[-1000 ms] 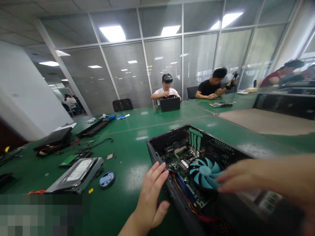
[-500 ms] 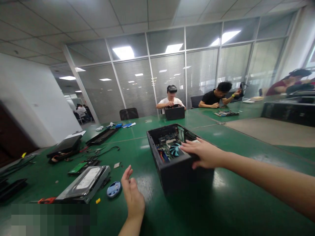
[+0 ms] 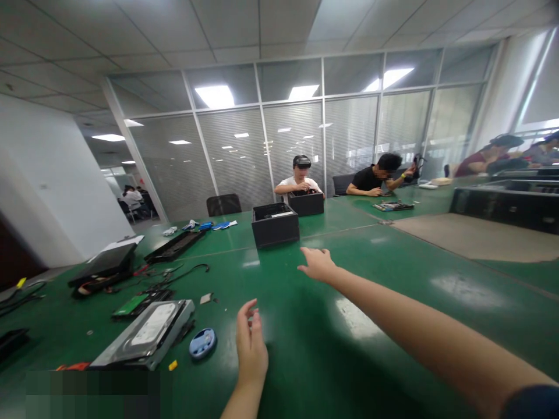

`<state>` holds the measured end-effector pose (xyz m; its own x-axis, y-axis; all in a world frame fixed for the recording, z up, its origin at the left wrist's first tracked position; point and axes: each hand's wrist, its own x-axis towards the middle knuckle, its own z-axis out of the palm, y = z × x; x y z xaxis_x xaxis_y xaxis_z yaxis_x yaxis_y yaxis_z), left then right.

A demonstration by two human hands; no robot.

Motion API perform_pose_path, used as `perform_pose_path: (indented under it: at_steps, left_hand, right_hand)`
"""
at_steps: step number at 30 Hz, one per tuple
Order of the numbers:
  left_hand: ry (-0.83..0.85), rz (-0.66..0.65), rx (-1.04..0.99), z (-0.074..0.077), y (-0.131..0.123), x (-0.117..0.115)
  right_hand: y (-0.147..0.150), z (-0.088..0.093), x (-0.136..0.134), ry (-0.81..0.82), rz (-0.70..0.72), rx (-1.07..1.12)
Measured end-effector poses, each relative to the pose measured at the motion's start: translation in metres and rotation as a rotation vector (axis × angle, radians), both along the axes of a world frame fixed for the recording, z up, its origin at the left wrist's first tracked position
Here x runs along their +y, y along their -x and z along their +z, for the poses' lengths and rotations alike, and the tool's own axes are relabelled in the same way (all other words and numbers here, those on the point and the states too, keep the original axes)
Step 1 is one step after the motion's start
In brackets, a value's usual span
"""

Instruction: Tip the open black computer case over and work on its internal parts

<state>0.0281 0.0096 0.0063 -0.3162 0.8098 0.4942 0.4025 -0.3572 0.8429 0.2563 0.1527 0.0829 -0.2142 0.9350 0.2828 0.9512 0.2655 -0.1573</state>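
Note:
A black computer case [image 3: 276, 230] stands on the green table [image 3: 279, 302], across from me and just short of a second case. Stretched far forward, my right hand [image 3: 318, 265] has its fingers apart and holds nothing. A small gap of table lies between it and the case's near right corner. My left hand [image 3: 252, 349] is lower and closer to me, over the table, fingers loosely bent and apart, with nothing in it. The blue round dish [image 3: 203, 343] is the thing nearest to it, on its left.
Left lie a hard drive [image 3: 155, 323] in a metal bracket, a green circuit board [image 3: 133, 304], cables [image 3: 192, 270] and a long black panel [image 3: 174, 247]. Opposite, a person in white works at another black case [image 3: 306, 203]. Cardboard [image 3: 471, 233] and a larger case [image 3: 506, 203] are at right.
The case has moved away from me, toward the far side and slightly left. My right hand, earlier on its near edge, has reached forward and come off it. My left hand shifted slightly right.

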Motion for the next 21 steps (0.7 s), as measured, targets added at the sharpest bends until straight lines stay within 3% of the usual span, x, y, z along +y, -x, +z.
perform_pose_path:
  at_steps: [6, 9, 12, 15, 21]
  left_hand:
    - [0.001, -0.038, 0.025, -0.005, 0.0, 0.003]
    - [-0.006, -0.062, 0.009, -0.009, 0.0, 0.007]
    - [0.006, -0.071, 0.009, -0.011, -0.002, 0.009]
    - [0.013, -0.075, 0.019, -0.009, -0.002, 0.008]
    - [0.036, -0.043, 0.005, -0.005, -0.002, 0.007]
  right_hand:
    - [-0.076, -0.053, -0.122, 0.081, 0.154, 0.225]
    - [-0.111, -0.079, -0.164, 0.1, 0.129, 0.44]
    - [-0.137, -0.091, -0.169, 0.059, 0.074, 0.606]
    - [-0.152, -0.096, -0.149, -0.031, 0.031, 0.705]
    - [-0.157, -0.104, -0.126, 0.01, 0.031, 0.788]
